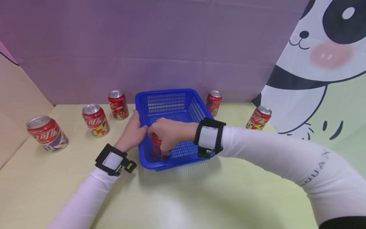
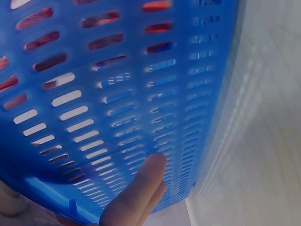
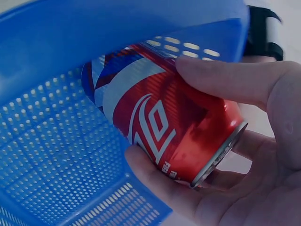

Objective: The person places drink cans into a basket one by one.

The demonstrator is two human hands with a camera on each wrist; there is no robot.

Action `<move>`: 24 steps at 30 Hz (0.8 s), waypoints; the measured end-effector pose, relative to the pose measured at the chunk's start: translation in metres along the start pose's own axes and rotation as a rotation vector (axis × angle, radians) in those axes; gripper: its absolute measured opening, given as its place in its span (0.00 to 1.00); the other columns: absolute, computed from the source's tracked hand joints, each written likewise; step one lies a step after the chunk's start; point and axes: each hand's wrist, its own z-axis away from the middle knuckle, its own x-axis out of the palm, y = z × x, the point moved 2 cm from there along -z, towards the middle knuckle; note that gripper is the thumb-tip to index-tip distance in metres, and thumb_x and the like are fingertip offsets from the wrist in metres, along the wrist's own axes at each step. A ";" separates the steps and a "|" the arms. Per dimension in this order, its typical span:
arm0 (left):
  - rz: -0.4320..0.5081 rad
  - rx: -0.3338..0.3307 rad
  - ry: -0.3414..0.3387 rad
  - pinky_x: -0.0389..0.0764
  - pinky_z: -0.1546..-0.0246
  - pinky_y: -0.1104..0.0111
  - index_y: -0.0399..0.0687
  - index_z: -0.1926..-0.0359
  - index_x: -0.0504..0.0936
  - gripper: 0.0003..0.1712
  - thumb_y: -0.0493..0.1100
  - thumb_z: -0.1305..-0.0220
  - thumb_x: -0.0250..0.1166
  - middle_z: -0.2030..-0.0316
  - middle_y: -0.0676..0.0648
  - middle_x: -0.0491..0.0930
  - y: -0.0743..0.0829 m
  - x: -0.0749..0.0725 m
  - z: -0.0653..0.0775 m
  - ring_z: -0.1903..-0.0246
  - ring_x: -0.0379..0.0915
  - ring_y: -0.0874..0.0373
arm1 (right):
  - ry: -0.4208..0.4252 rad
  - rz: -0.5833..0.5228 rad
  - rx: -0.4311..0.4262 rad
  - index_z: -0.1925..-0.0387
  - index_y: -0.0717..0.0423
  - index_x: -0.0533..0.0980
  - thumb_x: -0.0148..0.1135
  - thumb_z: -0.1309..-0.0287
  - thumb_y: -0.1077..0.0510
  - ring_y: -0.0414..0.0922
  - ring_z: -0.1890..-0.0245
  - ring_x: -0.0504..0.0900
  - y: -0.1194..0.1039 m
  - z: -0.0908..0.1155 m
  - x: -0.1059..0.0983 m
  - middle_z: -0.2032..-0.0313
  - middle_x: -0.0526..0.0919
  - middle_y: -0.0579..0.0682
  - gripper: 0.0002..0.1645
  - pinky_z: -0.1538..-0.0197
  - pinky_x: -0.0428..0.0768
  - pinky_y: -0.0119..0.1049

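Observation:
A blue plastic basket with slotted walls stands on the table. Inside its near left corner, my right hand holds a red soda can by its upper part. In the right wrist view the thumb and fingers wrap round the can near its silver top. My left hand grips the basket's left side at the rim. Its fingers lie along the outer slotted wall in the left wrist view. Red shows through the slots there.
Left of the basket stand three red cans, a near one, a middle one and a far one. To the right are a can close by the basket and another farther out. A purple backdrop hangs behind.

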 end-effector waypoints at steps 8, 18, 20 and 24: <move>-0.035 -0.035 -0.012 0.44 0.31 0.48 0.27 0.28 0.27 0.45 0.35 0.32 0.48 0.28 0.26 0.37 0.001 0.001 0.001 0.28 0.37 0.36 | -0.011 0.032 -0.039 0.50 0.58 0.79 0.78 0.58 0.61 0.42 0.63 0.75 0.003 -0.005 0.009 0.66 0.79 0.45 0.29 0.66 0.76 0.29; -0.036 -0.028 -0.003 0.43 0.31 0.48 0.26 0.28 0.28 0.44 0.35 0.31 0.47 0.28 0.26 0.37 -0.001 0.000 0.002 0.28 0.37 0.37 | -0.035 -0.024 0.008 0.39 0.61 0.70 0.81 0.57 0.54 0.42 0.54 0.77 0.006 0.001 0.006 0.51 0.78 0.51 0.45 0.58 0.77 0.27; -0.027 -0.018 0.003 0.43 0.31 0.48 0.25 0.28 0.29 0.43 0.34 0.31 0.47 0.28 0.26 0.38 -0.002 0.001 0.002 0.28 0.37 0.37 | -0.054 -0.020 0.037 0.33 0.61 0.63 0.78 0.53 0.50 0.42 0.49 0.75 0.007 0.007 0.000 0.45 0.76 0.52 0.50 0.53 0.77 0.29; -0.017 0.002 0.020 0.43 0.31 0.47 0.24 0.28 0.31 0.43 0.35 0.32 0.46 0.28 0.25 0.38 -0.001 0.002 0.002 0.28 0.36 0.36 | -0.049 0.005 0.078 0.27 0.55 0.57 0.70 0.44 0.44 0.44 0.36 0.65 0.012 0.029 -0.021 0.33 0.66 0.51 0.50 0.40 0.70 0.38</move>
